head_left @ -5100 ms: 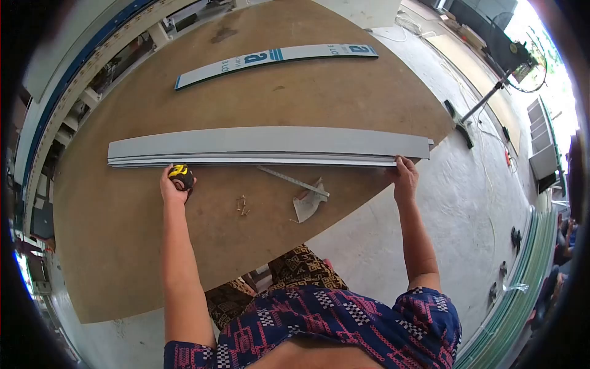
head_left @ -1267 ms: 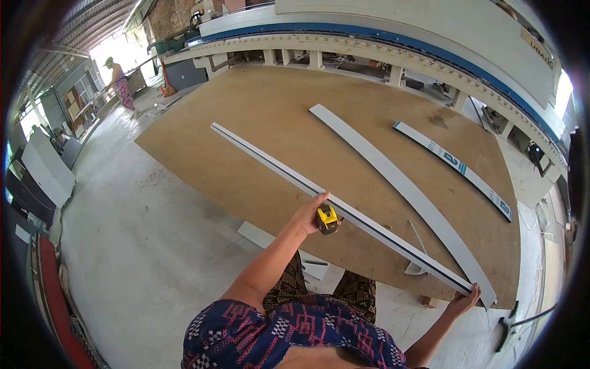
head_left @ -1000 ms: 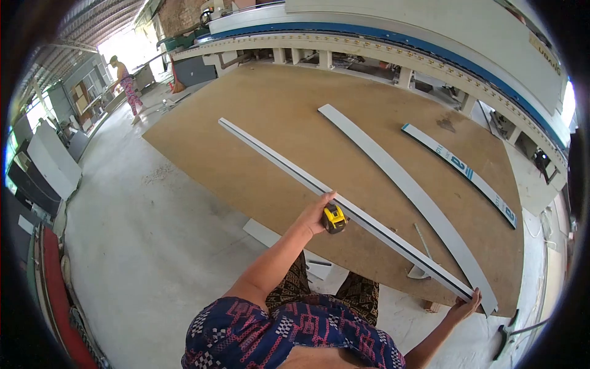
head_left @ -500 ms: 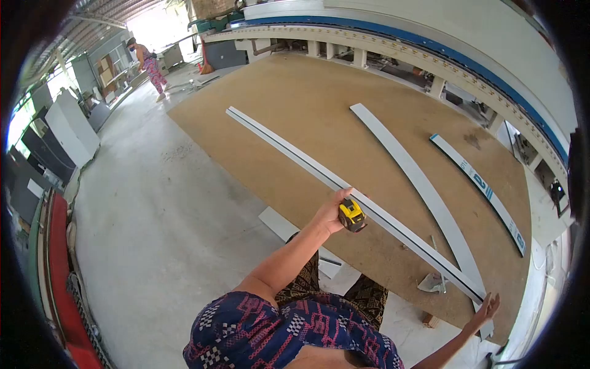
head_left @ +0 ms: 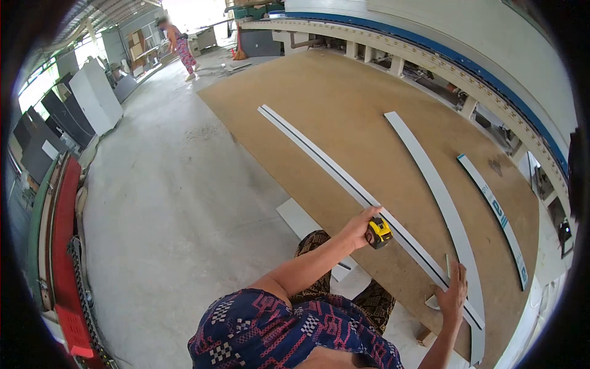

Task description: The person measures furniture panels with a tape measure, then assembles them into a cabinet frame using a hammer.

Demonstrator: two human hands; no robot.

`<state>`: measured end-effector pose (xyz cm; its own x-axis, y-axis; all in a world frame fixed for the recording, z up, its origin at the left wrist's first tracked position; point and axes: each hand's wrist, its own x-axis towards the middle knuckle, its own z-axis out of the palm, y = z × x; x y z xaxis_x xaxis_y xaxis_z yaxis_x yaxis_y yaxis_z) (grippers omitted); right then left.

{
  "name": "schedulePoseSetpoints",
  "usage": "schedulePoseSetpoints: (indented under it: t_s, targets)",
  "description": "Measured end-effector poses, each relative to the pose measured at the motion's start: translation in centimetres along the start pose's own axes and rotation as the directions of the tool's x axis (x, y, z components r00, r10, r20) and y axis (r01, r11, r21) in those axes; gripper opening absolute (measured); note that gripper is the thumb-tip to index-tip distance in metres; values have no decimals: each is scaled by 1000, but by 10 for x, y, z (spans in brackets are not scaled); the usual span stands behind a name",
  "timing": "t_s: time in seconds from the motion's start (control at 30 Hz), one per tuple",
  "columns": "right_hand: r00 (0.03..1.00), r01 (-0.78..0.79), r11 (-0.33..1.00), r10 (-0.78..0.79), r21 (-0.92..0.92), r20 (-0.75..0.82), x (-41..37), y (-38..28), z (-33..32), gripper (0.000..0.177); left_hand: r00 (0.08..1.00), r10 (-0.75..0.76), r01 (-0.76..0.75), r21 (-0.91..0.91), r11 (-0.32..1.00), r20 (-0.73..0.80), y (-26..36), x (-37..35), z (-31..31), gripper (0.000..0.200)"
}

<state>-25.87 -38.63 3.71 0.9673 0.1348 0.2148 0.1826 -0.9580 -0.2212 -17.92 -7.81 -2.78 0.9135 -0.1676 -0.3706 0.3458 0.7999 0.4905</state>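
My left hand point(head_left: 361, 229) is closed around a yellow and black tape measure point(head_left: 379, 232), its fingers against the near edge of a long white strip point(head_left: 319, 156) with a dark line along it. The strip lies slantwise on the brown board tabletop point(head_left: 344, 92). Close to the strip's near end, my right hand point(head_left: 453, 293) straddles it, thumb on the near side and fingers on the far side. A thin pale stick point(head_left: 447, 265) shows beside those fingers. Under the right hand, a small whitish object point(head_left: 432, 302) is partly covered.
A wider pale strip point(head_left: 430, 178) and a shorter strip with blue lettering point(head_left: 491, 203) lie farther right. Behind the table runs a long machine with a blue rail point(head_left: 442, 55). A person point(head_left: 179, 49) is at the far left. Pale panels point(head_left: 295, 218) lie on the floor below.
My right hand has moved from the strip's near end to a spot farther up it, closing over it. The whole view has shifted; my left hand still holds the tape measure.
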Motion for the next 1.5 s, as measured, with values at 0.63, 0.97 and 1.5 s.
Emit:
schedulePoseSetpoints:
  t_s: [0.63,0.97,1.5]
  targets:
    - [990,137,990,-137,26,10,-5,1,37,48,993,-84,81,-42,996,-79,6,-8,-13,47]
    - [981,195,979,-195,61,-1,-3,2,49,46,992,-92,86,-66,994,-90,9,-11,-18,43]
    - [984,-176,977,175,118,19,-27,0,24,37,971,-203,195,73,978,124,16,-7,-10,36]
